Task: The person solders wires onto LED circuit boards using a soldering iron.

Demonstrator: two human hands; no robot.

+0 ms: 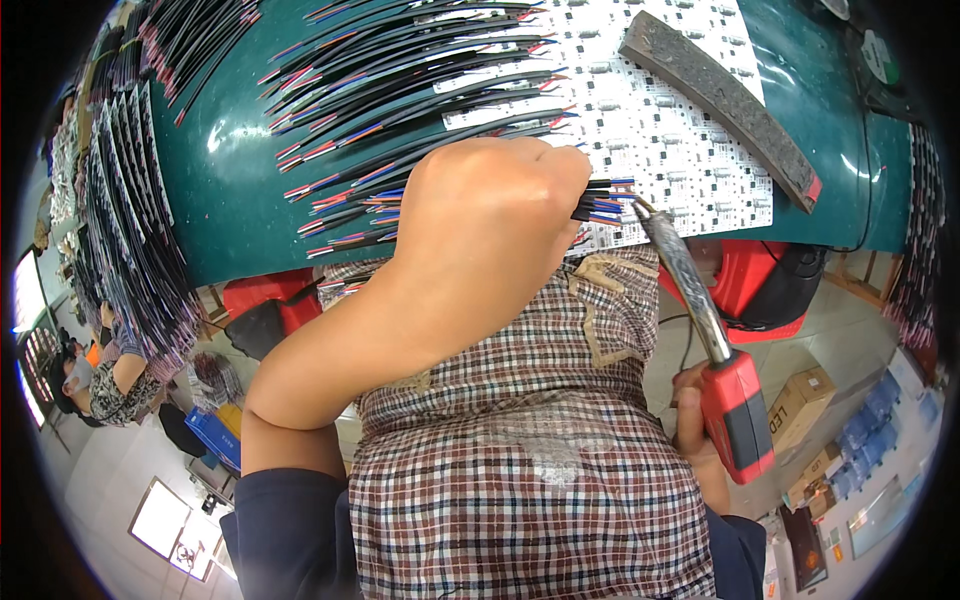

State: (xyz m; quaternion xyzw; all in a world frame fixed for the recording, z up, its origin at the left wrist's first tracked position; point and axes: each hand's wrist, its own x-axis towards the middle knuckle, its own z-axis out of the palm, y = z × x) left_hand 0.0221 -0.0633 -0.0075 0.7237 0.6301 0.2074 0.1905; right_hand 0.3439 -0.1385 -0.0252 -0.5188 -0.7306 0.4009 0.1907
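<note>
My left hand is closed around a bundle of thin black cables. Their stripped ends, with blue, red and white cores, stick out to the right of my fist. Gripped by its red and black handle, a soldering iron is in my right hand. Its metal tip points up and left, close to the cable ends; I cannot tell whether it touches them. Beneath lies a white sheet of small circuit boards with dark components. Rows of black cables extend left from the sheet, partly hidden behind my left hand.
A dark grey bar with a red end lies across the boards on the green table. More cable bundles hang at the left edge and far right. Cardboard boxes stand at right; another person is at left.
</note>
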